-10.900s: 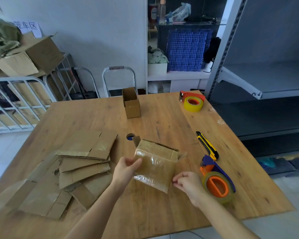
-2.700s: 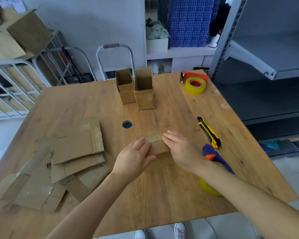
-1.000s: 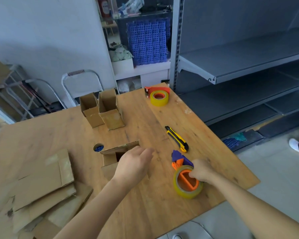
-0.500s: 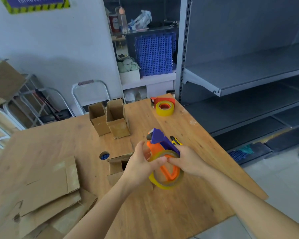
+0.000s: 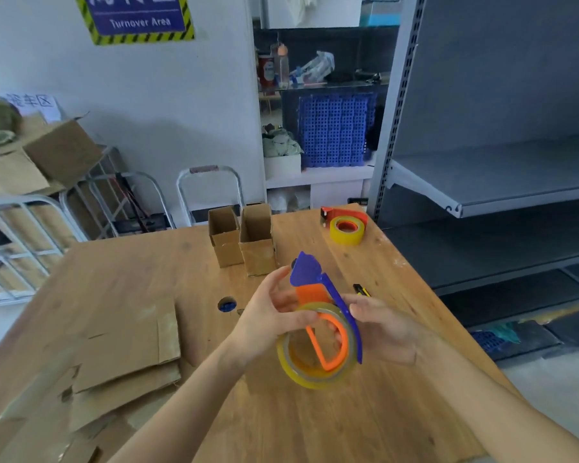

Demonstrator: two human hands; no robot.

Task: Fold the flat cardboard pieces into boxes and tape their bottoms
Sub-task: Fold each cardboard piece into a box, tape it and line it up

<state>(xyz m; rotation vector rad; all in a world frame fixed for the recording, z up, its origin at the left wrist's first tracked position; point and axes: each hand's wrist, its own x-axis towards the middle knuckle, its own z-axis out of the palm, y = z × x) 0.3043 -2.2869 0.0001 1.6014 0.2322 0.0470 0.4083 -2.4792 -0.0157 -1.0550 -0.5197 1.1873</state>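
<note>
Tape dispenser [image 5: 318, 342] held above the table [image 5: 398, 412]. The right hand [image 5: 381, 329] grips the orange handle, fingers threaded through it. The left hand [image 5: 268, 315] curls round the roll, thumb on the tape. The dispenser is probably light and rigid, with a sharp cutter, so it is best held by the handle. Flat cardboard pieces [image 5: 124, 345], likely light and bendable, lie stacked at left. Two folded boxes [image 5: 258, 248] stand near the far edge, with working room in front of them.

The left hand [image 5: 274, 317] and right hand [image 5: 383, 329] hold the dispenser [image 5: 318, 332] above the table [image 5: 398, 412]. The left fingers curl round the roll side, the right fingers round the handle side. A short box [image 5: 224, 243] and a tall box [image 5: 258, 247] stand upright, side by side, near the far edge. Flat cardboard [image 5: 124, 345] lies stacked along the left edge. A yellow tape roll [image 5: 345, 227] sits at the far right corner. A knife [image 5: 361, 289] lies towards the right edge, partly hidden.
</note>
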